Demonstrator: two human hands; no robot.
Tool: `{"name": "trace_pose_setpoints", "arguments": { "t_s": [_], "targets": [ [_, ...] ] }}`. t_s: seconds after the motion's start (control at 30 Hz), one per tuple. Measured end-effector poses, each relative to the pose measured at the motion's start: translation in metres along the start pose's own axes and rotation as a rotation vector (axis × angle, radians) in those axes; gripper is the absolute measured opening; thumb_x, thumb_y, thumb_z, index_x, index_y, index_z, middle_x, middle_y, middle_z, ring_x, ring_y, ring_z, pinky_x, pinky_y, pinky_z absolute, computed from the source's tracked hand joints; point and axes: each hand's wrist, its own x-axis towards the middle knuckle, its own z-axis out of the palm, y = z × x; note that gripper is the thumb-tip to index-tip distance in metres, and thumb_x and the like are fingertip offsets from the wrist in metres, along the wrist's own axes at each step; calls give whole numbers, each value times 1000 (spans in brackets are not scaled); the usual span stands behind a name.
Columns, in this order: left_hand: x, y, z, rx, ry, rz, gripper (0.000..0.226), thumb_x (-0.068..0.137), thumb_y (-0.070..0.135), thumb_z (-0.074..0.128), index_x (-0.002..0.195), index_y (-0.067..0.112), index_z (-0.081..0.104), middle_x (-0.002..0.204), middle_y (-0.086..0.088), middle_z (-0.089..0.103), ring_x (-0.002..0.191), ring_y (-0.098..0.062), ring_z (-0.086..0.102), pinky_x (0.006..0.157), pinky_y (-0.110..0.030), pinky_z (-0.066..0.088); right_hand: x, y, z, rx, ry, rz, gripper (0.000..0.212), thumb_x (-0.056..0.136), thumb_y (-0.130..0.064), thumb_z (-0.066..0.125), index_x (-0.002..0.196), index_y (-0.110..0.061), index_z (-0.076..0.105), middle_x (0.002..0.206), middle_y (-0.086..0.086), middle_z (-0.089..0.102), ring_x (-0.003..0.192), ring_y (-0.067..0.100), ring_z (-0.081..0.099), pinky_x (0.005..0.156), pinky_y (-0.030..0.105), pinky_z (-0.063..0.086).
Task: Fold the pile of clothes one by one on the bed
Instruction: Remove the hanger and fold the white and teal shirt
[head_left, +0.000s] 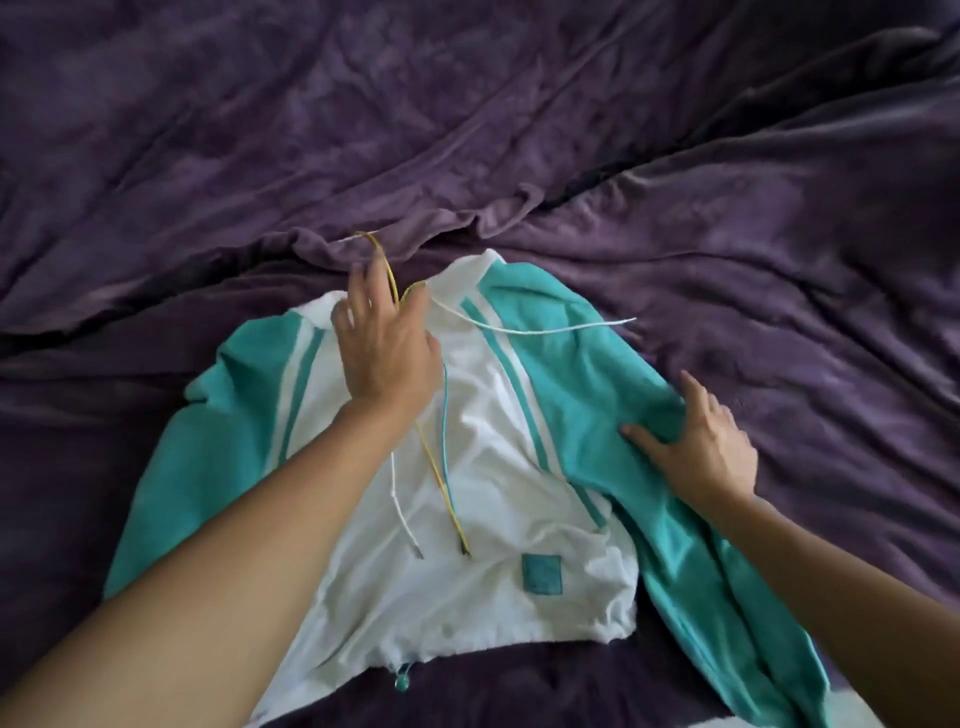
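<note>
A white and teal hooded top (498, 519) is lying face up on the bed, on a rumpled purple blanket (519, 130), with its collar at the far end and its hem at the near end. The white body is sitting in the middle. The left teal sleeve (208, 441) is running toward the near left, and the right teal sleeve (727, 597) is trailing toward the near right.

The left hand (387, 348) is resting palm down on the chest just below the collar, with its fingers spread and straight. A yellow cord (387, 265) is looping beyond the fingertips and running back along the fingers; whether it is hooked on a finger cannot be told. A blue cord (447, 415) and a white cord (400, 499) are lying down the chest, near the wrist. Another white cord (545, 328) is stretching right from the collar across the teal shoulder.

The right hand (701, 447) is lying flat on the upper part of the right sleeve, with its fingers extended and its thumb held out toward the body, pressing the fabric.

A square teal patch (542, 573) is showing near the hem on the right. A small teal toggle (401, 680) is hanging at the hem edge.
</note>
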Motion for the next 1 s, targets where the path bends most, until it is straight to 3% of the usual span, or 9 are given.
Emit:
{"name": "trace_pose_setpoints", "arguments": {
  "t_s": [0.07, 0.13, 0.2, 0.3, 0.5, 0.63, 0.7, 0.83, 1.0],
  "targets": [
    [4, 31, -10, -89, 111, 199, 53, 73, 11, 57, 125, 22, 56, 141, -17, 42, 123, -39, 43, 92, -48, 40, -20, 21, -14, -7, -48, 90, 52, 78, -56, 66, 117, -24, 55, 112, 11, 66, 101, 34, 61, 73, 38, 43],
    [14, 61, -15, -156, -99, 372, 61, 83, 8, 49, 140, 29, 44, 132, -11, 49, 116, -35, 48, 91, -46, 42, -42, 28, -26, 115, -18, 55, 30, 81, -40, 67, 105, -22, 63, 97, 13, 71, 91, 37, 64, 68, 37, 43],
    [24, 73, -13, -60, -389, 441, 64, 89, 7, 43, 145, 36, 34, 132, -8, 47, 119, -33, 47, 96, -45, 39, -71, 14, -36, 268, 67, -82, 29, 81, -32, 64, 108, -26, 67, 87, 9, 72, 83, 36, 65, 64, 36, 46],
    [35, 54, -11, 212, -490, 477, 50, 89, 11, 42, 134, 32, 49, 133, -10, 44, 124, -34, 43, 99, -44, 37, -125, -34, -29, 311, 32, -359, 43, 76, -35, 54, 118, -32, 62, 90, 0, 71, 81, 28, 66, 61, 34, 50],
    [5, -30, -28, 36, -445, 208, 41, 82, 23, 39, 119, 10, 54, 124, -21, 47, 114, -43, 49, 94, -51, 44, -236, -116, 46, 41, -586, -595, 37, 87, -29, 55, 120, -12, 55, 117, 14, 51, 103, 37, 55, 84, 43, 47],
    [-47, -24, -44, -55, -7, 422, 52, 81, -1, 49, 131, 14, 53, 138, -19, 40, 118, -42, 43, 94, -50, 40, -243, -84, 57, 276, -67, -617, 31, 74, -21, 43, 96, -16, 65, 98, 5, 62, 86, 29, 59, 69, 39, 53],
    [-74, -13, -33, -46, -37, 618, 55, 82, 1, 52, 135, 18, 52, 148, -17, 35, 130, -39, 36, 101, -49, 35, -228, -50, 45, 181, 118, -461, 47, 72, -16, 43, 114, -21, 63, 121, 8, 60, 111, 33, 57, 82, 42, 53],
    [-107, -18, 12, 114, -449, 595, 61, 97, 36, 43, 151, 34, 16, 160, -7, 6, 146, -30, 7, 114, -46, 20, -199, 11, 32, -238, -146, -255, 63, 81, -25, 59, 140, -36, 39, 144, 2, 43, 136, 29, 34, 108, 49, 28],
    [-101, -9, 32, 150, -478, 519, 73, 94, 54, 41, 151, 37, -2, 161, -7, -9, 147, -30, -8, 117, -51, 9, -249, 45, 47, -171, -106, -263, 42, 67, -36, 78, 106, -29, 67, 85, -7, 65, 78, 21, 60, 68, 33, 42]
  ]
}}
